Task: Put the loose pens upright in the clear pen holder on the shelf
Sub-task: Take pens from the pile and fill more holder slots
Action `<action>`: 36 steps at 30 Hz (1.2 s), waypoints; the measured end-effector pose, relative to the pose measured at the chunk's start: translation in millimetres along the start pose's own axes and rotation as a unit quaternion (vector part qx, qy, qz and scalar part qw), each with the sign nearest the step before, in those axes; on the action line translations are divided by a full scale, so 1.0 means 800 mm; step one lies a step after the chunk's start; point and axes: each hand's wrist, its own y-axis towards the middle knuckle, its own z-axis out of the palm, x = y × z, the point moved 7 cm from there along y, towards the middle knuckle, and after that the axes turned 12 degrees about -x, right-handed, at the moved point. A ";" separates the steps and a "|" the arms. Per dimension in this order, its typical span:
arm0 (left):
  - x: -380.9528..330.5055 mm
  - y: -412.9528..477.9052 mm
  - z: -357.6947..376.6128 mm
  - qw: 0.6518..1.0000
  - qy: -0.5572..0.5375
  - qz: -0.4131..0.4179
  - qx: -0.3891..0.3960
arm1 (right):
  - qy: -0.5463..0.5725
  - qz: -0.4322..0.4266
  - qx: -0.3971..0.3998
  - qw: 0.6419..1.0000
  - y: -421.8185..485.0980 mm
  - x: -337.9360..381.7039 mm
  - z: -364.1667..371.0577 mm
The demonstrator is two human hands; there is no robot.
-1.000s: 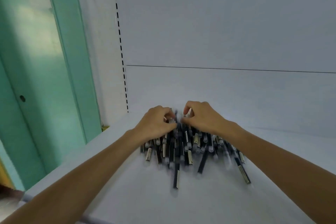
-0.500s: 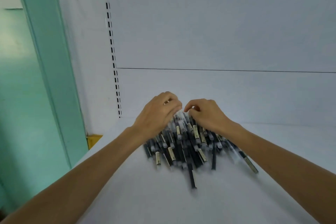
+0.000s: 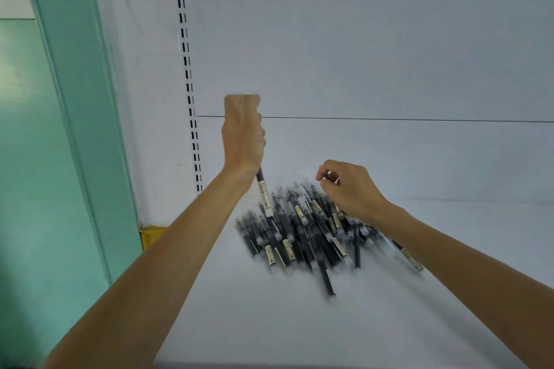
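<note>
Here's the heap: loose pens, slim dark plastic barrels with pale labels, lying jumbled on the flat white shelf board. They cross over one another, and most run roughly front to back. One stray pen pokes out of the near edge toward the camera. A labelled pen lies off to the right, just beside the right forearm.

The left hand is high above the heap's far left corner, its fingers curled into a fist round a single dark pen. That pen hangs nearly upright below the hand, pale label facing us. Its lower end sits in front of the heap, and whether it touches the others cannot be told. The top of this hand is blurred.

The right hand is lower, knuckles up, over the far right side of the heap. Its thumb and fingertips pinch the end of another dark pen. How far that one is off the pile cannot be told.

Behind it all stands a plain white back panel crossed by a thin dark seam line. A slotted upright strip runs down the panel's left edge. Further left is a teal frame, with a small yellow piece at its foot, beside the shelf board's corner.
</note>
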 end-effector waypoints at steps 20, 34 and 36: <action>0.156 -0.034 0.011 0.823 0.501 -0.048 0.263 | 0.018 0.020 -0.008 1.000 -0.011 -0.014 0.005; 0.059 -0.075 0.068 0.942 0.239 -0.062 0.227 | 0.056 0.001 -0.169 0.984 -0.010 -0.051 -0.083; 0.044 -0.098 0.096 0.936 0.234 -0.032 0.260 | 0.029 -0.002 -0.195 0.980 -0.017 -0.067 -0.114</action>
